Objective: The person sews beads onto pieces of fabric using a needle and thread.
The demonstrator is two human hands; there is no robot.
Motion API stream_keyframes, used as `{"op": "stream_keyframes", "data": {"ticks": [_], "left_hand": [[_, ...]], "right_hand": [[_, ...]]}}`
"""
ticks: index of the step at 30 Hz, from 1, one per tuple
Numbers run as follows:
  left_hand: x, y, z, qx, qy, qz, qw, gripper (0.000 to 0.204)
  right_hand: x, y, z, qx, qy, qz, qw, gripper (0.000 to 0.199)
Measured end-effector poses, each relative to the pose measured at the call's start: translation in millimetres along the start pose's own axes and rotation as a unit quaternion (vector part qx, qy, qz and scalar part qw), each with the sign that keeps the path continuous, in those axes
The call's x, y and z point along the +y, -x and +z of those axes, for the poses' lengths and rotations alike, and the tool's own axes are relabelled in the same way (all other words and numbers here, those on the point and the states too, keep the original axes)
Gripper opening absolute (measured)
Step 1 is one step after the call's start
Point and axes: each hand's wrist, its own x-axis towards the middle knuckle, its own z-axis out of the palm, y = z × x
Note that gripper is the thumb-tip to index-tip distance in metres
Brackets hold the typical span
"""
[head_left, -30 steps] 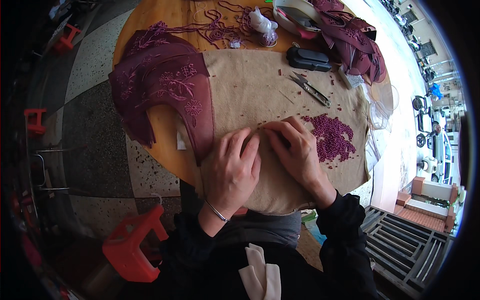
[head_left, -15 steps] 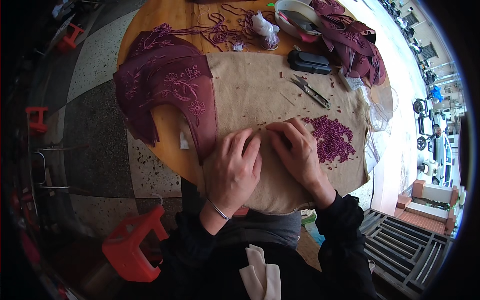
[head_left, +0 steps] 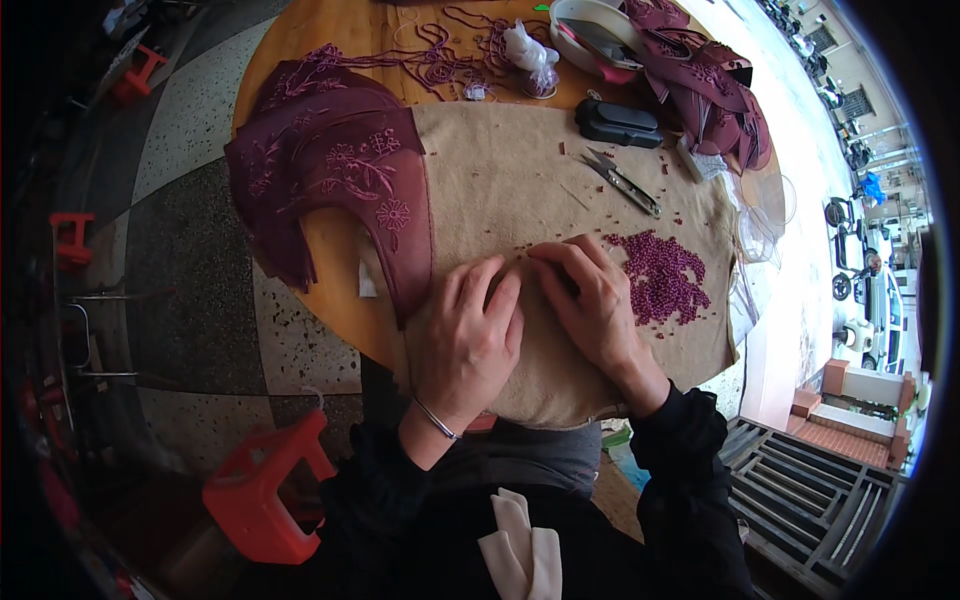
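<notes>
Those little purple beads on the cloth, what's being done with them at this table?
A person sits at a round wooden table with both hands resting on a beige felt cloth. The left hand lies palm-down, and the right hand has its fingertips meeting the left's at a few stray beads. A heap of small purple beads lies just right of the right hand. A maroon embroidered fabric piece lies to the left, and small metal snips lie farther up the cloth.

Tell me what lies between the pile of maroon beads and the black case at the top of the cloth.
In the head view, between the bead pile and the black case, small thread snips lie on the beige cloth, with a few stray beads around them.
</notes>
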Motion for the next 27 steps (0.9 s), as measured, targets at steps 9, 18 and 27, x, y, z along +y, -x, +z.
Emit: {"op": "stream_keyframes", "data": {"ticks": [9,18,27], "left_hand": [[-0.4,0.5,0.0,-0.001,0.004,0.000,1.000,0.030],[-0.2,-0.1,0.2,-0.002,-0.001,0.001,1.000,0.031],[1.9,0.1,-1.2,-0.005,-0.004,-0.002,1.000,0.033]], "right_hand": [[2.2,0.0,2.3,0.003,0.009,-0.009,1.000,0.017],[2.0,-1.7,2.0,-0.009,0.006,-0.008,1.000,0.018],[-3.1,-3.6,0.1,-0.052,0.047,-0.045,0.996,0.029]]}}
